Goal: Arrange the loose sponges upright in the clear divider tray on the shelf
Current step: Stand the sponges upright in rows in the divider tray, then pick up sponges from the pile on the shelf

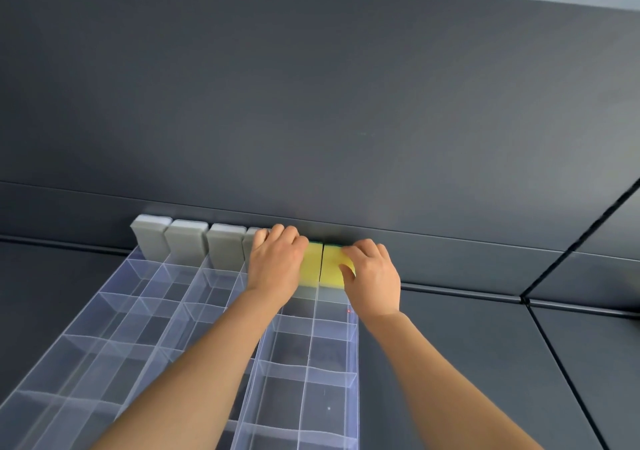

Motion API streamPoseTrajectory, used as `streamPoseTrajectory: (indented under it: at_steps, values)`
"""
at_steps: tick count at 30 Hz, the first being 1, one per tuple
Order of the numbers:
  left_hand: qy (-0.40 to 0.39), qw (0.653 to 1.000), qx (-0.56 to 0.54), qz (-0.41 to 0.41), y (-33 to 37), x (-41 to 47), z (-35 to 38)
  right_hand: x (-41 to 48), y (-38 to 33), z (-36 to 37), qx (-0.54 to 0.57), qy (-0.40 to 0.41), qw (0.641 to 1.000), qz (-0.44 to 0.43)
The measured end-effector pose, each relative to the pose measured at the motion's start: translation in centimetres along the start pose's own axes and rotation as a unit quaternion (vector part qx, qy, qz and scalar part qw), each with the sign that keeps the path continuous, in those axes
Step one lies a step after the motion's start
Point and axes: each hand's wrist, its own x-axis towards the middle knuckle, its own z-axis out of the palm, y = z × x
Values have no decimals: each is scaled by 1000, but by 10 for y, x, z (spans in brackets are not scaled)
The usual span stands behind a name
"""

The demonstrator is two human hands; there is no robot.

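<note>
A clear divider tray (313, 342) lies on the dark shelf and reaches back to the wall. Grey sponges (185, 241) stand upright in its back row, three in full view and a fourth half hidden behind my left hand (275, 266). To their right stand two yellow sponges with green backs, the left one (311, 262) and the right one (331, 266), side by side in the back row. My left hand rests curled on the left yellow sponge and the grey one beside it. My right hand (372, 276) presses its fingers on the right yellow sponge.
The dark shelf surface (450, 363) runs on to the right of the tray, with a seam (554, 356) crossing it. The dark back wall (311, 120) rises directly behind the sponges. The tray's front rows of compartments hold nothing.
</note>
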Motion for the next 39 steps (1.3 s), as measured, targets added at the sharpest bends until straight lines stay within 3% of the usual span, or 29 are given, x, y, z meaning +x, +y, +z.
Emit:
streamPoseTrajectory:
  at_steps: [7,16,24,30,39]
  values:
    - [25,999,-22,18,2,-6,-10,-8,2,-10,11,5,1000,3]
    - [45,984,-83,150,38,-10,-15,-48,39,-38,-76,0,996,55]
    - [-16,952,-87,292,115,-10,-8,-113,95,-76,-170,-75,966,177]
    - [-51,933,-89,345,178,-22,-3,-161,137,-114,-196,-91,945,246]
    - [-40,914,-119,385,308,-49,-15,-234,223,-187,-207,-75,923,316]
